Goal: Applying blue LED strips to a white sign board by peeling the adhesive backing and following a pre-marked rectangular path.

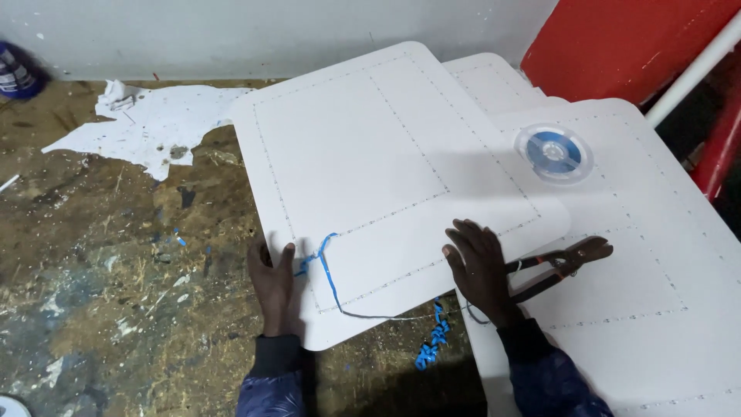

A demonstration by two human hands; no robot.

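Blue cord (330, 270) runs lengthwise between both hands; left hand (272, 282) pins its looped end flat-fingered, right hand (480, 270) presses open-palmed beside the pliers (559, 262), gripping nothing.

Watching the feed from my end, all I get of the person is two forearms and two bare hands, no gloves, rings or watch that I can make out on the left hand (272, 279) or the right hand (480, 270). Both arms wear the same jacket, a dark navy-blue quilted or puffy kind with a slightly shiny, mottled look to the fabric. Each sleeve ends in a plain snug black cuff at the wrist, clearest on the left sleeve (270, 382), same deal on the right sleeve (544, 371).
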